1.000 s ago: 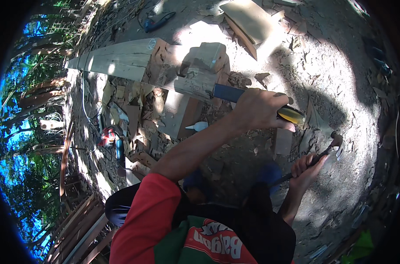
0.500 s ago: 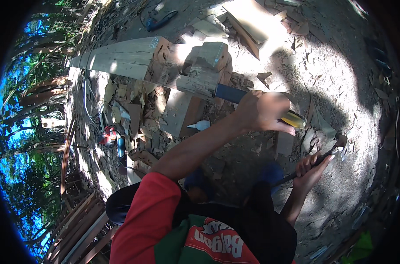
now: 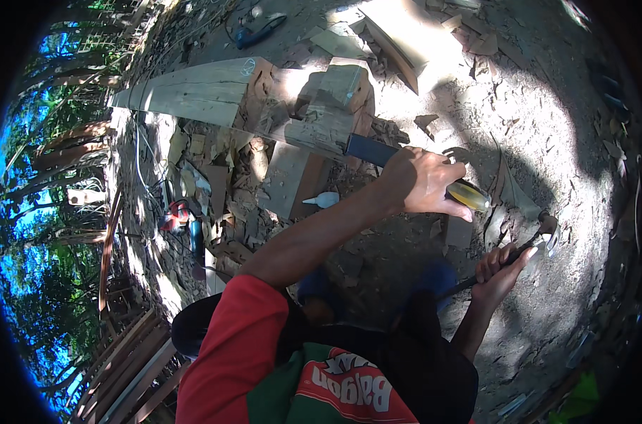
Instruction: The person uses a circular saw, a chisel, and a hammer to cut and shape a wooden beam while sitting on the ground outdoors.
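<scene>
My left hand (image 3: pixel 427 180) is closed round a chisel (image 3: pixel 369 150) with a wide dark blade and a yellow handle. The blade's tip meets the near right end of a large timber (image 3: pixel 187 95), which has a notch cut in it and a raised block at that end. Lower right, my right hand (image 3: pixel 497 275) grips the dark handle of a hammer (image 3: pixel 549 226). Its metal head hangs beyond the fingers, apart from the chisel's butt.
A flat board (image 3: pixel 286 184) lies under the timber, with a small white nozzle bottle (image 3: pixel 326 200) beside it. A red and teal power tool (image 3: pixel 187 220) rests on the left, a blue one (image 3: pixel 261 32) at the far side. Planks (image 3: pixel 391 53) and wood chips cover the ground.
Both hands keep their grips in almost the same places. The chisel stays against the timber, and the hammer has barely shifted.
</scene>
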Tool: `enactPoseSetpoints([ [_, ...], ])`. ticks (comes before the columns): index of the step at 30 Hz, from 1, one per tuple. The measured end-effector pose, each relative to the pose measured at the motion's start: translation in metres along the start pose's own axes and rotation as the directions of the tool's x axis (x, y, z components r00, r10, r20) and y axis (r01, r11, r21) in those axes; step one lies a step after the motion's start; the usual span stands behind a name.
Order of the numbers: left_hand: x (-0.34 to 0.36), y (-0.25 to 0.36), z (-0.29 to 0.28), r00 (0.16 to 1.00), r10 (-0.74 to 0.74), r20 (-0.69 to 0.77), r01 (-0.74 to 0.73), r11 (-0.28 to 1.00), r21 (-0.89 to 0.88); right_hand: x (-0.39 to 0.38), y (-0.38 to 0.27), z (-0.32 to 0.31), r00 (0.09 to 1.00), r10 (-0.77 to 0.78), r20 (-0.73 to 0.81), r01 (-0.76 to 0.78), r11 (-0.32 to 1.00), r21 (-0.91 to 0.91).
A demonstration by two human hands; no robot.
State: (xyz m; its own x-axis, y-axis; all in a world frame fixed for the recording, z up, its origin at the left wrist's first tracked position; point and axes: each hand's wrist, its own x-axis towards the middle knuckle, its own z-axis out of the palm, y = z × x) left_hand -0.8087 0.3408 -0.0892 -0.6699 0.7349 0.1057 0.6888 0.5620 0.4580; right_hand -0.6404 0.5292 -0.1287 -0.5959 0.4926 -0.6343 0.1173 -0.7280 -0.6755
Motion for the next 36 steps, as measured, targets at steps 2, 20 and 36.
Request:
enactPoseSetpoints([
  [2, 0.002, 0.000, -0.001, 1.000, 0.004, 0.010, -0.004, 1.000, -0.020, 0.000, -0.001, 0.001, 1.000, -0.005, -0.002, 0.005, 1.000, 0.001],
  [20, 0.006, -0.002, 0.004, 0.986, -0.012, 0.166, 0.000, 0.997, 0.072, -0.020, 0.041, 0.022, 0.987, 0.093, 0.129, -0.083, 0.993, -0.080],
  [36, 0.003, -0.011, 0.006, 0.966, -0.076, 0.247, 0.044, 0.990, 0.131, -0.024, 0.050, 0.026, 0.939, 0.250, 0.237, -0.172, 0.936, -0.306],
])
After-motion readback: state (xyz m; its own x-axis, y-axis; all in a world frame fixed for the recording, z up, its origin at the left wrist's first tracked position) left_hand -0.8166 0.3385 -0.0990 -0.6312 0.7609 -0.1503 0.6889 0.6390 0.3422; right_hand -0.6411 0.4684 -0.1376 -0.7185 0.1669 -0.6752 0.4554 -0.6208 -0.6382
